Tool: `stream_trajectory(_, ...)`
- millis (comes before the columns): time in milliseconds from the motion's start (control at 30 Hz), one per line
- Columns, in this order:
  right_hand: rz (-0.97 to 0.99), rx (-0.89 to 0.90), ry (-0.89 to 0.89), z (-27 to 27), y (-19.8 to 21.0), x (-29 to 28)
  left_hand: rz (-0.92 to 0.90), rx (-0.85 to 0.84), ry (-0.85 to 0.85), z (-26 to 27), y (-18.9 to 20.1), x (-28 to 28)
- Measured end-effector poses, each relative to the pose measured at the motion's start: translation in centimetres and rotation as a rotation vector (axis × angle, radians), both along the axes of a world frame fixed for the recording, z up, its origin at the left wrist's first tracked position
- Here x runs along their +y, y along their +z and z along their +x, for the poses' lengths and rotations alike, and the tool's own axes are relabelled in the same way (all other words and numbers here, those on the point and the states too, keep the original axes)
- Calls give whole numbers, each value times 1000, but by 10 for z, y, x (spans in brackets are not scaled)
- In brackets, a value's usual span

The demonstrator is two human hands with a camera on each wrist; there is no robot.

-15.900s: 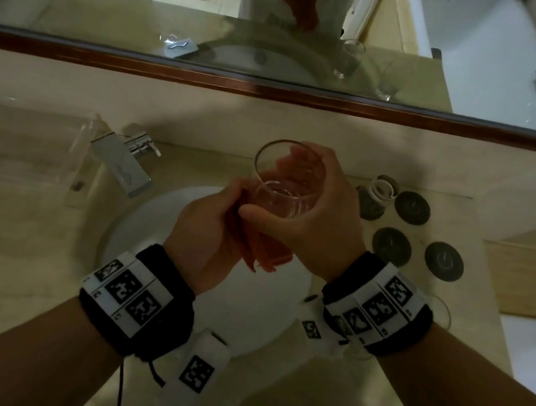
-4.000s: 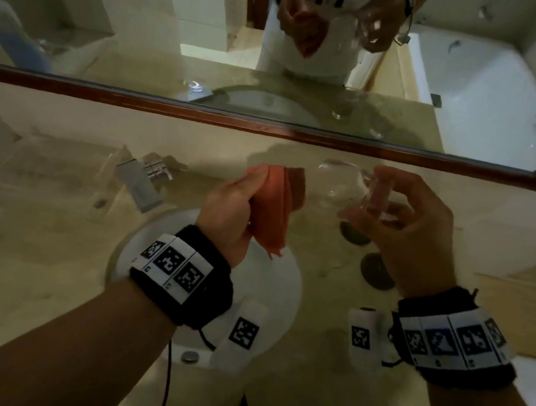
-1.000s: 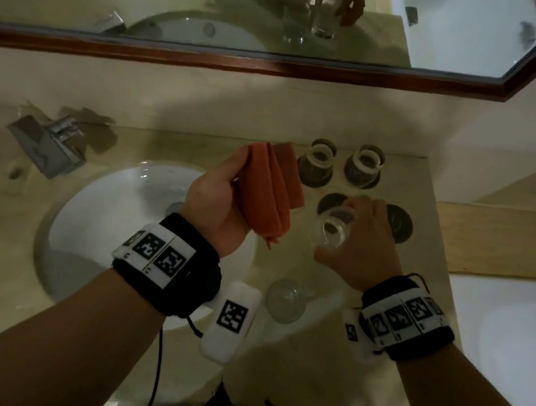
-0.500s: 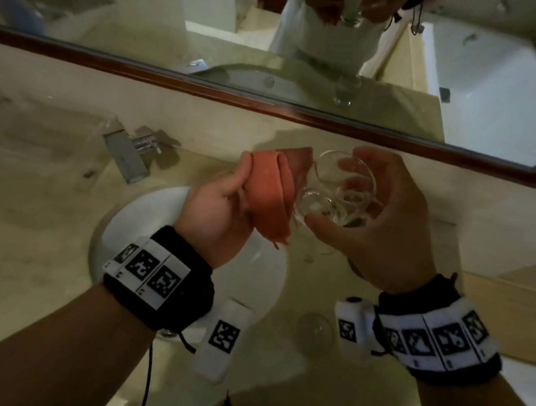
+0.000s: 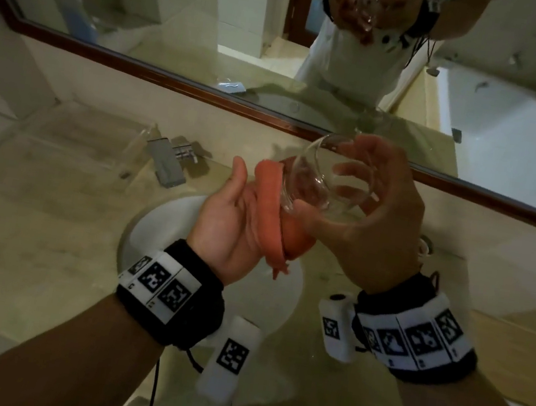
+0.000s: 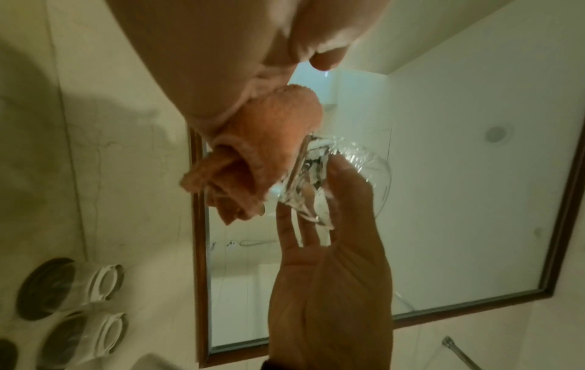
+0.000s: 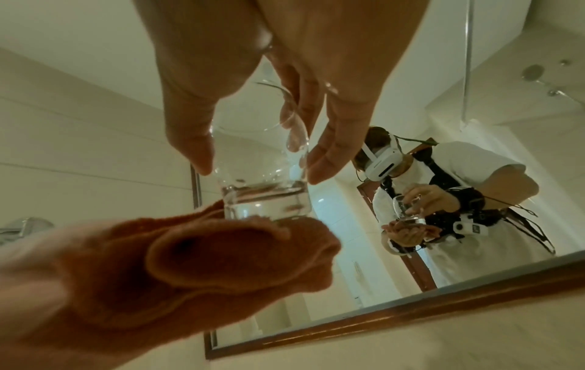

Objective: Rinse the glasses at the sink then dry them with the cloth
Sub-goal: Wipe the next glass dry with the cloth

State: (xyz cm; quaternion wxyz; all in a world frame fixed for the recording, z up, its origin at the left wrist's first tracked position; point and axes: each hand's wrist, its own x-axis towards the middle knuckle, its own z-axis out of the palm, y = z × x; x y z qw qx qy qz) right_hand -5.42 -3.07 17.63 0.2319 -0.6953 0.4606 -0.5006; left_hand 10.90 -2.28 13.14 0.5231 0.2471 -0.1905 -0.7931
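Since half a second ago, the clear glass (image 5: 323, 179) has tipped sideways onto the folded orange cloth (image 5: 269, 217). Left hand (image 5: 236, 222) cradles cloth; right hand (image 5: 368, 213) grips glass above the sink (image 5: 154, 221), below the mirror (image 5: 180, 35).

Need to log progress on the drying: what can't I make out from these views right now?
- Left hand fingers: hidden behind the orange cloth in every view.
- Glass base: pressed into the cloth; dryness unreadable on clear glass.
- Other glasses on the counter: cut off at the left wrist view's edge, blocked by the right hand in the head view.
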Motion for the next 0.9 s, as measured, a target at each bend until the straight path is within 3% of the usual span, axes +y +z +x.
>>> stream_trajectory(200, -17, 57, 108, 25, 2, 11, -10, 54, 21, 6, 6, 6)
stream_trajectory(400, -53, 58, 45, 38, 8, 6, 55, 0, 80, 23, 7, 8)
stream_trajectory(600, -95, 137, 107, 57, 10, 22, 63, -28, 90, 28, 13, 16)
stream_trajectory(900, -150, 197, 6, 59, 10, 20, 105, -57, 147, 54, 17, 13)
